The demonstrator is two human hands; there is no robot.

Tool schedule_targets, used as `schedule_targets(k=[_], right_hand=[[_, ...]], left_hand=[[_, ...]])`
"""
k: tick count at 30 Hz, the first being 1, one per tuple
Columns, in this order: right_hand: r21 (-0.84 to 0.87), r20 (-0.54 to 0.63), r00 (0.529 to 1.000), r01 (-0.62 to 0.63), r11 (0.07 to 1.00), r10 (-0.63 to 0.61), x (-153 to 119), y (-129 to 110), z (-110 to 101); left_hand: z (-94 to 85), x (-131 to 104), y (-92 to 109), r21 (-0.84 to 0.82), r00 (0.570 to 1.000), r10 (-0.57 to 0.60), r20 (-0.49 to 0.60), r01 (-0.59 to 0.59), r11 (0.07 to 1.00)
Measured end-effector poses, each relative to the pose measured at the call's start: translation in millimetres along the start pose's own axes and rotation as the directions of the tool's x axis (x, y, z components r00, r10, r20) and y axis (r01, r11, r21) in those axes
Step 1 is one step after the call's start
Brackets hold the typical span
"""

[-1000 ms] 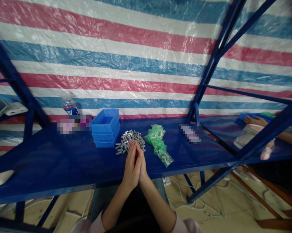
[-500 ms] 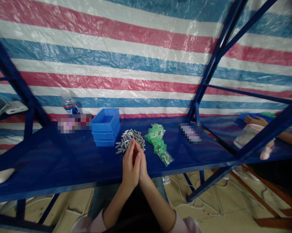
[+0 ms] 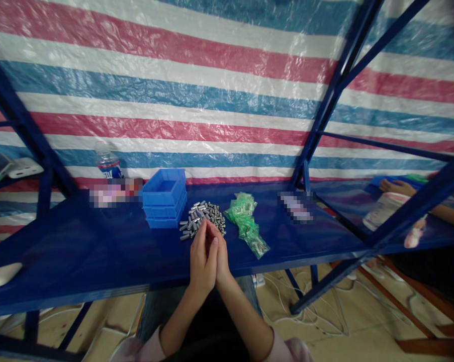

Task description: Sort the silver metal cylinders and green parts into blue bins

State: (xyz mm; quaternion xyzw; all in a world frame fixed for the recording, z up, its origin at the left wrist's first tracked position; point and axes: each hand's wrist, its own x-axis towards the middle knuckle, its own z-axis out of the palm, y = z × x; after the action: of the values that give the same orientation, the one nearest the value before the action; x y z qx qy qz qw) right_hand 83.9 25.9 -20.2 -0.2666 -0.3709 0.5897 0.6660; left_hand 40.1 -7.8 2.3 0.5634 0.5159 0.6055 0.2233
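My left hand (image 3: 199,261) and my right hand (image 3: 221,259) meet palm to palm over the front edge of the table, fingers stretched out and fingertips touching. Nothing shows held between them, though the inner palms are hidden. Just beyond the fingertips lies a pile of small silver metal cylinders (image 3: 200,213), partly covered by my hands. Left of the pile stands a stack of blue plastic bins (image 3: 164,206). To its right lie green-tinted clear plastic bags (image 3: 245,216) with small metal pieces inside.
The blue table (image 3: 109,251) also bears a water bottle (image 3: 109,163) at the back left, a white object (image 3: 2,275) at the left edge and blurred-out items. Blue frame posts (image 3: 321,110) rise on both sides. At right, another person's hand (image 3: 398,187) is near a whitish tub (image 3: 385,211).
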Motion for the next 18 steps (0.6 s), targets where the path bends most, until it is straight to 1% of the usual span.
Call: schedule_targets(k=[4,9,14,18], right_hand=[[-0.011,-0.014,1.000,-0.013,1.000,0.013,1,4,-2],[-0.008,-0.008,1.000,-0.012,1.000,0.011,4,9,-5],[-0.022,-0.010,1.000,0.012,1.000,-0.012,5,14,-7],[-0.038,-0.018,1.000,0.006,0.999,-0.007,5,14,-8]], left_hand=[[-0.1,0,-3,0.042,1.000,0.010,0.009,-0.010,0.999],[0.6,-1,-2,0.047,1.000,0.014,0.013,-0.014,0.999],[0.9,-1,-1,0.057,1.000,-0.014,0.023,0.012,0.998],[1.0,-1,0,0.055,0.999,-0.022,0.030,0.020,0.998]])
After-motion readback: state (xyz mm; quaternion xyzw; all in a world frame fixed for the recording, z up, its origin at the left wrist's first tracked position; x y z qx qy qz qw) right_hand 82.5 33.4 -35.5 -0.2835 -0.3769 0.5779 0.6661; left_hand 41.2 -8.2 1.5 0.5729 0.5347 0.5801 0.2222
